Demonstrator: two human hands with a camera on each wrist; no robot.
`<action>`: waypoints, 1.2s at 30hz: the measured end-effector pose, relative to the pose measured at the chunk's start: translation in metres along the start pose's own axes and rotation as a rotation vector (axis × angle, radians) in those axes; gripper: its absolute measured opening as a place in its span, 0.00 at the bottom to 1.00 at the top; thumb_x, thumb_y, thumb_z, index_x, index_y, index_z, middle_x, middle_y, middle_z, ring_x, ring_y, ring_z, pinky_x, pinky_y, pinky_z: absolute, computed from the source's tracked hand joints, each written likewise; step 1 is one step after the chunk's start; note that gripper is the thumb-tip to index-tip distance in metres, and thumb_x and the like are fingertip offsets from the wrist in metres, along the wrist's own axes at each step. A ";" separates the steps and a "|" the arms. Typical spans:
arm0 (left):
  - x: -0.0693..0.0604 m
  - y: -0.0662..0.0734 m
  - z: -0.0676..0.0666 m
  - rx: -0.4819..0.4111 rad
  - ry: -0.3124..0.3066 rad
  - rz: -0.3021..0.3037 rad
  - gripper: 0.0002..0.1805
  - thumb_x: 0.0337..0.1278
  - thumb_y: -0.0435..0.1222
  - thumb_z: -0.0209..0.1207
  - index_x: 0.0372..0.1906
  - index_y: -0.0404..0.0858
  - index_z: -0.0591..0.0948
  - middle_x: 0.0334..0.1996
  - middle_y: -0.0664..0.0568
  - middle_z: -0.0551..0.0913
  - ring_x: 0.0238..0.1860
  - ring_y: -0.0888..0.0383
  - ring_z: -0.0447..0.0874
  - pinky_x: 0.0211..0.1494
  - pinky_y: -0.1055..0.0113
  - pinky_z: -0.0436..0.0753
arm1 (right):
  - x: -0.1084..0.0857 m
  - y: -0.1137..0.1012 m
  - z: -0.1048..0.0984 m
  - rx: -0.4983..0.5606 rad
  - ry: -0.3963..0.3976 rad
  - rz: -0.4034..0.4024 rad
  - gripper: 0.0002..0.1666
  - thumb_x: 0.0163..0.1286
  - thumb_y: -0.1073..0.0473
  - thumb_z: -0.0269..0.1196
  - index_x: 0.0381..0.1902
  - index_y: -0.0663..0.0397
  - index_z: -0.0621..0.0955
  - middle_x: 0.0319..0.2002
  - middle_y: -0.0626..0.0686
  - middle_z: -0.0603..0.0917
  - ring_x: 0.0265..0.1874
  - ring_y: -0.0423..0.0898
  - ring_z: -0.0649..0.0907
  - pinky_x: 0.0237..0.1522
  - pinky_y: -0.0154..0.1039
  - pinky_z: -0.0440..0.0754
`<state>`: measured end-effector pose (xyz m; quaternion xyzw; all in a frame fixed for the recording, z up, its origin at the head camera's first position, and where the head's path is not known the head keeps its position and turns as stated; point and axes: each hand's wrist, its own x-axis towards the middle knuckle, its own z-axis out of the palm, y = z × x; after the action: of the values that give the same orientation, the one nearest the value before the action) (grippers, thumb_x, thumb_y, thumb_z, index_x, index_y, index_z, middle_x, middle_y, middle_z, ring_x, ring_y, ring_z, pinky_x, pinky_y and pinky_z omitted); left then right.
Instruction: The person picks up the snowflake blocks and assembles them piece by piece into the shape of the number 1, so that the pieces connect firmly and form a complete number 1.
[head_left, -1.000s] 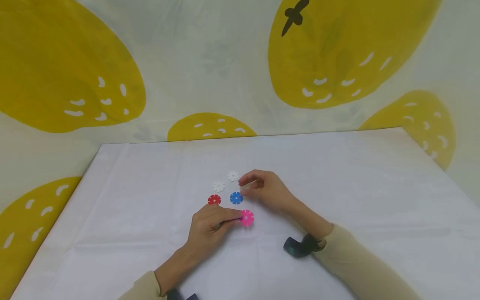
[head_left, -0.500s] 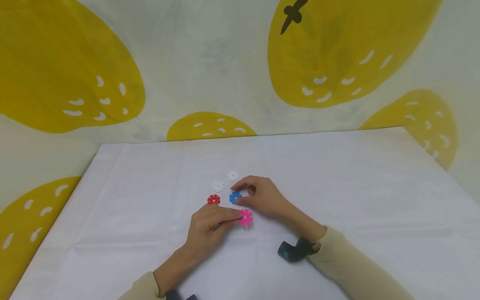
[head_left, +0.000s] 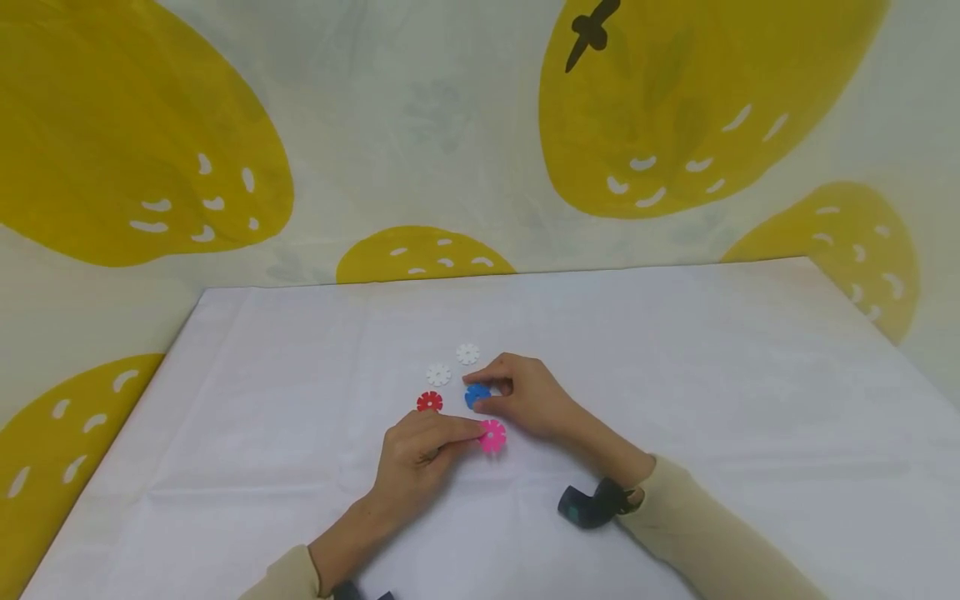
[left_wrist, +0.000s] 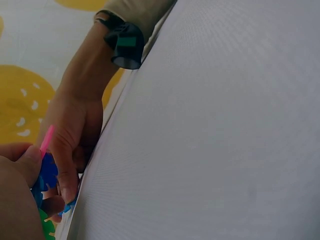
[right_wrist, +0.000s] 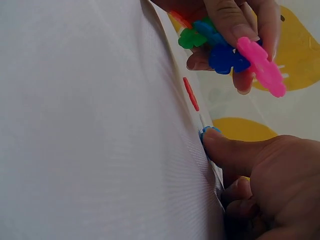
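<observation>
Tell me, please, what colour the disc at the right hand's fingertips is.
Blue; the disc shows best in the head view.

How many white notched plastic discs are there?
2: the nearer white notched disc, just beyond the red notched disc; the farther white disc, near the right hand. Others may be hidden.

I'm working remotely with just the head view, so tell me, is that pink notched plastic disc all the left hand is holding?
Observer: No. The right wrist view shows a dark blue notched plastic piece in the left hand too, beside the pink notched plastic disc.
Operator: Any other colour there?
Observer: Yes, a green notched plastic piece, also in the right wrist view.
Operator: And how thick is the pink notched plastic disc?
Observer: Thin. The left wrist view shows it edge-on, as a narrow strip.
</observation>
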<state>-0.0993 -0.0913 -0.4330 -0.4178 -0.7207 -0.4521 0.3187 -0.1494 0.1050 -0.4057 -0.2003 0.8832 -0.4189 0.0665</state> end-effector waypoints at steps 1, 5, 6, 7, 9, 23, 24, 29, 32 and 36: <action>0.000 0.000 0.000 0.001 0.001 -0.004 0.05 0.58 0.32 0.63 0.37 0.41 0.87 0.32 0.54 0.87 0.33 0.60 0.84 0.40 0.68 0.76 | 0.000 0.000 0.000 0.003 0.003 -0.002 0.19 0.59 0.57 0.70 0.50 0.41 0.85 0.31 0.42 0.77 0.30 0.44 0.74 0.31 0.36 0.74; 0.000 0.000 0.000 -0.001 0.006 -0.015 0.08 0.52 0.28 0.66 0.38 0.41 0.87 0.32 0.55 0.87 0.34 0.60 0.85 0.39 0.69 0.76 | 0.000 0.000 0.000 0.019 0.025 -0.001 0.17 0.60 0.57 0.70 0.48 0.38 0.86 0.35 0.39 0.81 0.34 0.41 0.77 0.36 0.37 0.77; 0.000 0.000 0.000 -0.002 0.005 -0.016 0.10 0.50 0.27 0.66 0.38 0.41 0.87 0.33 0.55 0.87 0.34 0.60 0.85 0.39 0.69 0.75 | 0.000 0.000 0.000 0.025 0.029 0.006 0.17 0.60 0.57 0.70 0.48 0.37 0.86 0.37 0.38 0.82 0.36 0.40 0.78 0.39 0.37 0.78; 0.000 0.000 0.000 -0.003 0.005 -0.018 0.11 0.49 0.26 0.67 0.38 0.41 0.87 0.33 0.55 0.87 0.34 0.61 0.84 0.39 0.70 0.75 | 0.000 0.000 -0.001 0.030 0.032 0.013 0.16 0.60 0.58 0.69 0.47 0.36 0.86 0.39 0.37 0.83 0.38 0.39 0.79 0.41 0.37 0.78; 0.001 0.001 0.000 -0.003 0.006 -0.021 0.12 0.47 0.25 0.67 0.38 0.41 0.87 0.33 0.55 0.87 0.34 0.61 0.84 0.39 0.70 0.75 | 0.000 -0.001 -0.002 0.045 0.030 0.032 0.15 0.62 0.58 0.68 0.46 0.35 0.86 0.41 0.36 0.84 0.42 0.38 0.80 0.45 0.38 0.78; 0.004 0.002 -0.001 0.001 -0.002 -0.029 0.11 0.51 0.26 0.65 0.39 0.41 0.87 0.34 0.55 0.87 0.34 0.62 0.85 0.39 0.71 0.75 | -0.021 -0.007 -0.031 0.261 0.024 0.143 0.16 0.62 0.58 0.67 0.49 0.44 0.84 0.42 0.45 0.84 0.40 0.43 0.84 0.44 0.39 0.81; 0.004 0.002 -0.001 0.002 -0.001 -0.027 0.11 0.50 0.25 0.65 0.39 0.41 0.87 0.34 0.55 0.87 0.34 0.62 0.84 0.39 0.71 0.75 | -0.024 -0.007 -0.033 0.273 0.027 0.145 0.17 0.62 0.58 0.68 0.50 0.45 0.84 0.42 0.46 0.83 0.40 0.43 0.84 0.44 0.39 0.81; 0.004 0.002 -0.001 -0.002 -0.002 -0.036 0.13 0.47 0.24 0.66 0.38 0.40 0.87 0.34 0.54 0.87 0.33 0.61 0.85 0.38 0.71 0.75 | -0.036 -0.005 -0.040 0.337 0.030 0.154 0.17 0.62 0.58 0.68 0.50 0.46 0.83 0.42 0.52 0.81 0.38 0.45 0.85 0.43 0.39 0.82; 0.004 0.003 -0.001 -0.008 -0.003 -0.045 0.13 0.46 0.24 0.66 0.38 0.40 0.87 0.34 0.54 0.87 0.33 0.61 0.85 0.38 0.71 0.75 | -0.043 -0.003 -0.041 0.371 0.021 0.155 0.16 0.63 0.57 0.67 0.49 0.47 0.82 0.41 0.54 0.81 0.37 0.46 0.86 0.43 0.39 0.82; 0.006 0.004 -0.002 -0.016 0.001 -0.051 0.14 0.44 0.22 0.67 0.38 0.39 0.87 0.33 0.53 0.87 0.33 0.60 0.85 0.38 0.71 0.75 | -0.052 -0.001 -0.041 0.398 0.008 0.166 0.15 0.63 0.56 0.67 0.48 0.48 0.82 0.40 0.56 0.81 0.36 0.48 0.86 0.43 0.39 0.82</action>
<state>-0.0982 -0.0900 -0.4261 -0.4015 -0.7272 -0.4662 0.3042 -0.1133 0.1552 -0.3812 -0.1082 0.7967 -0.5789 0.1357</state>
